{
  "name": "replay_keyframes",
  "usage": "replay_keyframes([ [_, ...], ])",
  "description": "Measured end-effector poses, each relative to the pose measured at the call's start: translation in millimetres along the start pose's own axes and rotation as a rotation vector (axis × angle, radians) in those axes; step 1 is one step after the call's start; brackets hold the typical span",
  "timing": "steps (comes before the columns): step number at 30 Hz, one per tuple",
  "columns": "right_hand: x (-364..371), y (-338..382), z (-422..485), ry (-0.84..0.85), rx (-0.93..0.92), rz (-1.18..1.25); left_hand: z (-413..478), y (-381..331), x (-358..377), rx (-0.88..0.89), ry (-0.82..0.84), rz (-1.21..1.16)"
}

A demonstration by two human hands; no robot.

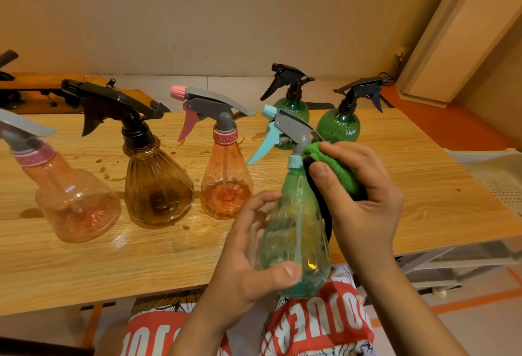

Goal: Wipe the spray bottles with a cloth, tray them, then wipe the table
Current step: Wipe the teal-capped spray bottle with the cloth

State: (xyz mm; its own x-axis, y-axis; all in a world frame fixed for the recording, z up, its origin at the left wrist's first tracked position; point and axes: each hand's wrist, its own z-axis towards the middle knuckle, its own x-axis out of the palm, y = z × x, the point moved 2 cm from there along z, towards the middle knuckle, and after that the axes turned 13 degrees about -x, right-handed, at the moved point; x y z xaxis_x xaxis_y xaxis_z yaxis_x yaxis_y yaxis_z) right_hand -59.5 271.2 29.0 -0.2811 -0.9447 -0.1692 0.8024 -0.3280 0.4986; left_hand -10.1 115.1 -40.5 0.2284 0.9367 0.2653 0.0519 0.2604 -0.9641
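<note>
Above left hand (248, 259) gripping teal bottle (296, 231), right hand (367, 197) pinches cloth (337, 170) on neck (wiping step); next probably wipe downward

White printed garment (319, 324) (red bands with white letters); forearms (395, 293) bare.

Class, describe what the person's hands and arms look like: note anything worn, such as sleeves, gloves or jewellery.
Both the left hand and the right hand are bare: no gloves, rings, watch or bands show. The forearms are uncovered right to the picture's lower edge, so no sleeve is visible. Beneath them lies white clothing with red bands bearing white letters.
</note>
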Motion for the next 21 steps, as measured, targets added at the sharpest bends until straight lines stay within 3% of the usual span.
replay_keyframes([
  [13, -4.1, -15.3, 20.9, 0.074, 0.067, -0.002, 15.4, -6.8, 1.2, 0.020, -0.071, 0.156],
  [16, -3.5, -12.5, 16.5, 0.145, 0.005, -0.039, 16.9, -7.5, 0.8, 0.030, -0.068, 0.150],
  [21, -9.0, -24.8, 25.9, -0.051, 0.220, 0.073, 15.0, -5.8, 7.1, 0.026, -0.027, 0.151],
])
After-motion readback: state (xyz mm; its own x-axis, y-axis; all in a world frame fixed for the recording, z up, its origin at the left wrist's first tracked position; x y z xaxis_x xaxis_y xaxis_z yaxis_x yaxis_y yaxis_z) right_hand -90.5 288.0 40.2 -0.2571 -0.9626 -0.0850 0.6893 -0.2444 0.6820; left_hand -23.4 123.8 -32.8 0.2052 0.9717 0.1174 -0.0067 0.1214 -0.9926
